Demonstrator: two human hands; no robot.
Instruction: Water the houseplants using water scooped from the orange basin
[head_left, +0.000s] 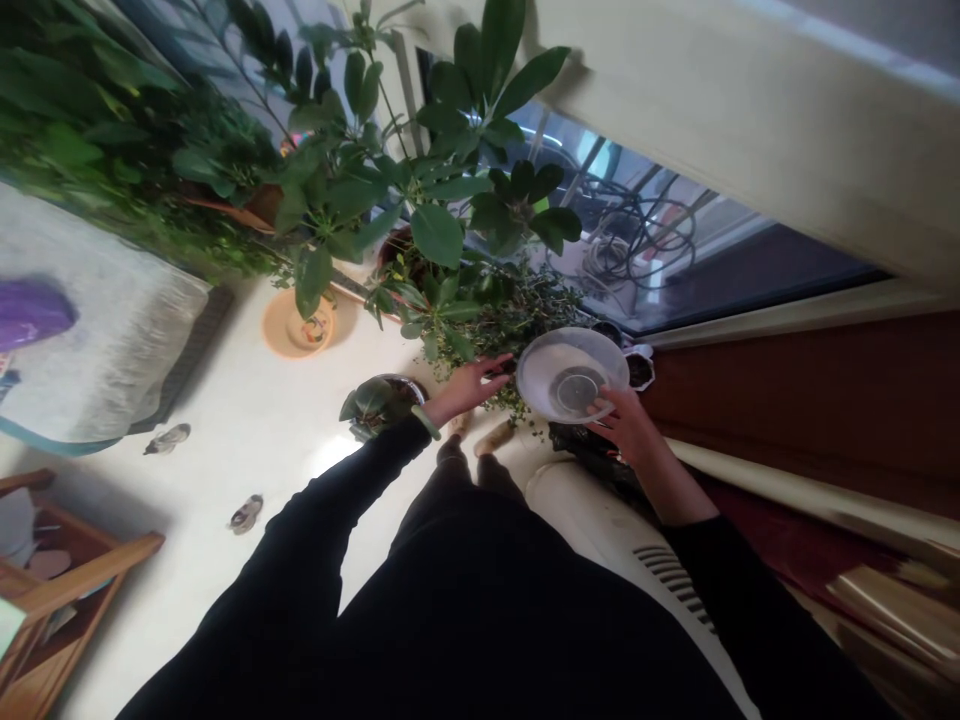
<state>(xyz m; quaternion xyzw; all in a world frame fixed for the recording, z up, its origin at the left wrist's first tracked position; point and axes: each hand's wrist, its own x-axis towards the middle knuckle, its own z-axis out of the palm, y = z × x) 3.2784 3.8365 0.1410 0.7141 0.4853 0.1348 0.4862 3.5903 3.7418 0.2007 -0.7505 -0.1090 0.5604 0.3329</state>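
Note:
My right hand grips the near right rim of a round translucent plastic bowl, fingers on its side. The bowl is tilted towards me, above a trailing small-leaved plant. Whether it has water in it I cannot tell. Just left of the bowl, my left hand reaches into the edge of the foliage with its fingers apart and nothing visible in them. A green bangle circles that wrist. Below it a broad-leaved potted plant stands on the floor.
A tall leafy plant rises before the window. On the floor are an orange basin and a pair of slippers. A white slatted appliance stands close on my right. A covered table and wooden furniture are left.

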